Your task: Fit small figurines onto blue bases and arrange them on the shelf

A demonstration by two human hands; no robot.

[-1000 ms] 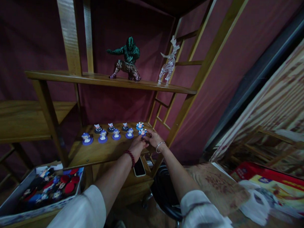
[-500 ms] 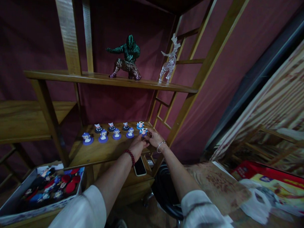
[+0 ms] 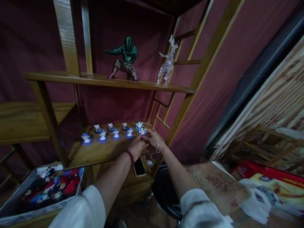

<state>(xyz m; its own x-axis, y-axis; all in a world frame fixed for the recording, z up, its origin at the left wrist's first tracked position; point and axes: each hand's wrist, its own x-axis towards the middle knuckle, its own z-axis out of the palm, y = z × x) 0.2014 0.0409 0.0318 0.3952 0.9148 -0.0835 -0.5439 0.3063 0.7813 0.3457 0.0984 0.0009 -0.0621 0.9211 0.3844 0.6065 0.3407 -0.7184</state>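
Note:
My left hand (image 3: 137, 146), with a dark red bead bracelet, reaches over the right end of a wooden shelf (image 3: 98, 155). Its fingers are closed at the near side of a small blue-and-white figurine (image 3: 142, 131). My right hand (image 3: 154, 140), wearing a pale bracelet, curls its fingers at the right of the same figurine. The exact contact at its base is partly hidden by the fingers. Just behind stands a similar figurine (image 3: 139, 125). To the left are a front row of purple-based figurines (image 3: 116, 134) and a back row of dark-based figurines (image 3: 111, 127).
Below the shelf lies a phone (image 3: 139, 166). An open box (image 3: 38, 216) of assorted figurines sits at lower left. On the upper shelf (image 3: 93, 79) stand a green-and-bronze crouching statue (image 3: 129, 58) and a clear deer (image 3: 166, 66). A black stool (image 3: 164, 194) is below my right arm.
The view has shifted very slightly. Both hands stay at the front blue-and-white figurine, with only a slight movement of the fingers.

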